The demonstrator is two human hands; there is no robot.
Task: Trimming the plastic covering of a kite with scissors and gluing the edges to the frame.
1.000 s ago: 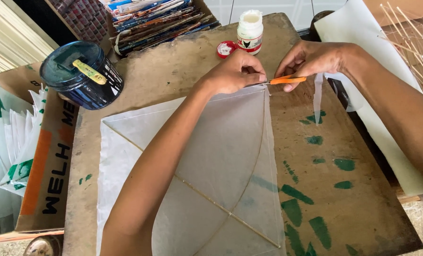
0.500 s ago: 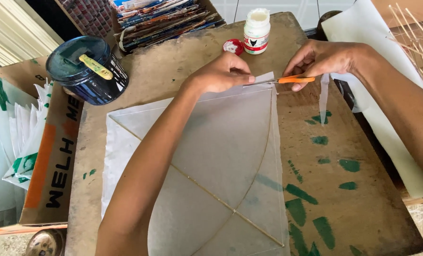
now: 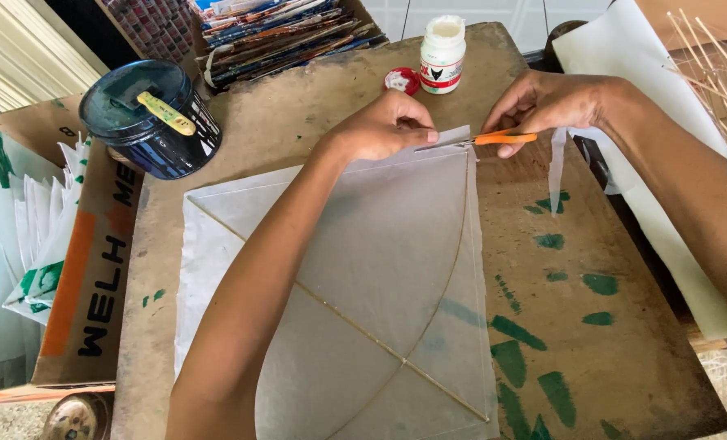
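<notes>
**Hands trim a kite's top corner**

The left hand [image 3: 388, 126] is curled, fingers pressing down the top edge of the kite [image 3: 363, 277] at its upper corner. The right hand [image 3: 543, 102] is closed around orange-handled scissors [image 3: 482, 140], whose blades point toward 9 o'clock and meet the paper just beside the left fingertips. A thin paper strip [image 3: 557, 167] hangs down at 6 o'clock from the right hand.

The kite lies flat in the middle of the surface [image 3: 298, 114], translucent white paper with one thin stick running diagonally and another bowed along its right side. Green paint marks [image 3: 543, 342] sit at 4 o'clock from the kite.

At 12 o'clock from the hands stands an open white glue bottle [image 3: 442, 53], its red cap [image 3: 402, 80] just beside it. At 10 o'clock sits a dark tin [image 3: 147, 122] with a yellow-handled tool [image 3: 166, 114] on top. A box [image 3: 86, 269] of folded paper is at 9 o'clock. Thin sticks [image 3: 718, 73] lie at 2 o'clock.
</notes>
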